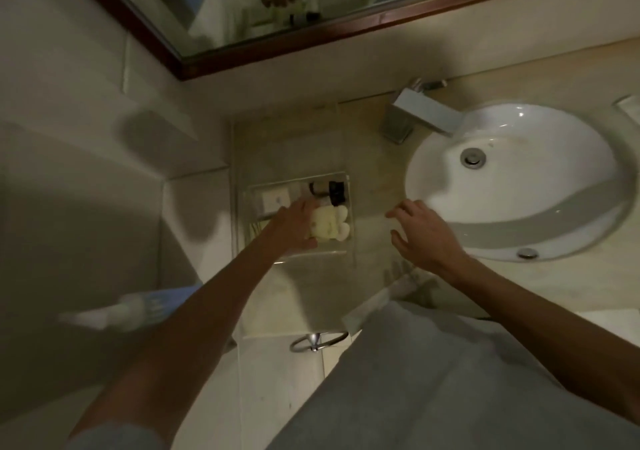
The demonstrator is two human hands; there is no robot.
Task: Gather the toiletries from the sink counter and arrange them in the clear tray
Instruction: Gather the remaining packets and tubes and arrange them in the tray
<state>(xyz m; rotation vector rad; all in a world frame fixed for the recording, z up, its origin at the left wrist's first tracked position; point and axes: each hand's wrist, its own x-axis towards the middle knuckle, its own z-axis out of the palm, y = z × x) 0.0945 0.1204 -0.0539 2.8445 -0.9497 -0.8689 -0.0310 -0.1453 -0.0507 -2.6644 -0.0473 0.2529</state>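
The clear tray (341, 249) sits on the beige counter to the left of the sink. Inside it lie a white square box (275, 199), dark-capped small bottles (332, 191) and pale yellow bottles with white caps (329, 224). My left hand (294, 223) reaches into the tray and its fingers rest on the yellow bottles; whether it grips them is unclear. My right hand (424, 233) hovers over the counter between tray and sink, fingers spread, holding nothing.
A white round sink (519, 214) with a square chrome tap (422, 112) lies to the right. A wood-framed mirror (277, 51) hangs behind. A chrome towel ring (317, 340) is below the counter edge. A blurred white and blue tube (138, 307) shows lower left.
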